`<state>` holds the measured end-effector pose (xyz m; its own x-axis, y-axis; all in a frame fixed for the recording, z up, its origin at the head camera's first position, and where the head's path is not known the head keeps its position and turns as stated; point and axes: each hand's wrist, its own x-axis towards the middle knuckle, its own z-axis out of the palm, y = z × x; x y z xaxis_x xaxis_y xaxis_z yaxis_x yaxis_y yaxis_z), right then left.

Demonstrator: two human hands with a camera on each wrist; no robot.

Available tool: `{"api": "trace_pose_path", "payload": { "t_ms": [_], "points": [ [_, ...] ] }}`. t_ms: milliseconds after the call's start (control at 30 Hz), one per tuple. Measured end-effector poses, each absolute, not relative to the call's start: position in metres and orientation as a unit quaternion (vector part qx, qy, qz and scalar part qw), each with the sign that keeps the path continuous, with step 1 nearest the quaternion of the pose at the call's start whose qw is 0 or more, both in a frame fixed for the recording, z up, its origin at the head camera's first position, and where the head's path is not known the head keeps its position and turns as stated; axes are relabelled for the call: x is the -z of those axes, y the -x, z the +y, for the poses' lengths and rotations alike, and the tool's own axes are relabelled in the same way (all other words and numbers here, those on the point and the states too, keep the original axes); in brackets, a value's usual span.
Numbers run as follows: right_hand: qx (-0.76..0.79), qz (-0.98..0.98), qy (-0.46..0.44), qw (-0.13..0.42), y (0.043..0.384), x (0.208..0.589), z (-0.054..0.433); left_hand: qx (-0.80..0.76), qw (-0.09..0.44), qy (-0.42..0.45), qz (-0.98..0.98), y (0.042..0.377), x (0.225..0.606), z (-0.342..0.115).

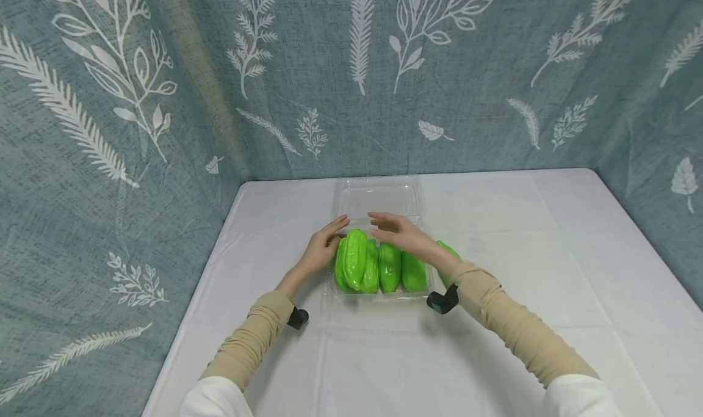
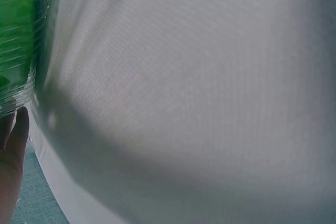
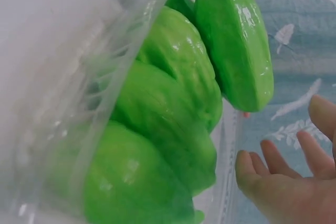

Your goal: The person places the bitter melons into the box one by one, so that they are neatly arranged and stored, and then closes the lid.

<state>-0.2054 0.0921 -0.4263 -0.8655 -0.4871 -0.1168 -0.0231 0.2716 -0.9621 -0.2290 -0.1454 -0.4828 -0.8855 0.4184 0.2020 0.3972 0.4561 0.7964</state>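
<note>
Several glossy green ridged fruits, resembling star fruit (image 1: 390,267), lie side by side in a clear plastic clamshell box (image 1: 379,297). One fruit (image 1: 356,260) rests on top of the others at the left end. My left hand (image 1: 317,250) is at the box's left side, fingers reaching toward the far left corner. In the left wrist view its fingertips (image 2: 21,121) are right at the box's rim. Over the far part of the box hovers my right hand (image 1: 403,235), fingers loosely extended, holding nothing. The right wrist view shows its fingers (image 3: 275,158) spread beside the fruits.
The box's transparent lid (image 1: 379,198) lies folded back toward the far table edge. Another green fruit (image 1: 449,246) is outside the box on the right, partly behind my right forearm. A white cloth covers the table (image 1: 549,270); leaf-patterned teal curtains (image 1: 329,57) surround it.
</note>
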Motion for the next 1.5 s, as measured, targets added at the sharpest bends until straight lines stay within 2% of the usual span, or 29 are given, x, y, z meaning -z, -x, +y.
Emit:
{"api": "trace_pose_path", "payload": {
  "t_ms": [333, 733, 1500],
  "points": [
    [0.584, 0.784, 0.139, 0.159, 0.195, 0.425, 0.111, -0.462, 0.007, -0.241, 0.854, 0.228, 0.487, -0.146],
    [0.605, 0.771, 0.140, 0.140, 0.186, 0.414, 0.142, -0.459, 0.005, -0.242, 0.855, 0.228, 0.488, -0.146],
    [0.572, 0.809, 0.087, 0.104, 0.190, 0.418, 0.194, -0.456, 0.002, -0.246, 0.855, 0.228, 0.483, -0.146]
  ]
}}
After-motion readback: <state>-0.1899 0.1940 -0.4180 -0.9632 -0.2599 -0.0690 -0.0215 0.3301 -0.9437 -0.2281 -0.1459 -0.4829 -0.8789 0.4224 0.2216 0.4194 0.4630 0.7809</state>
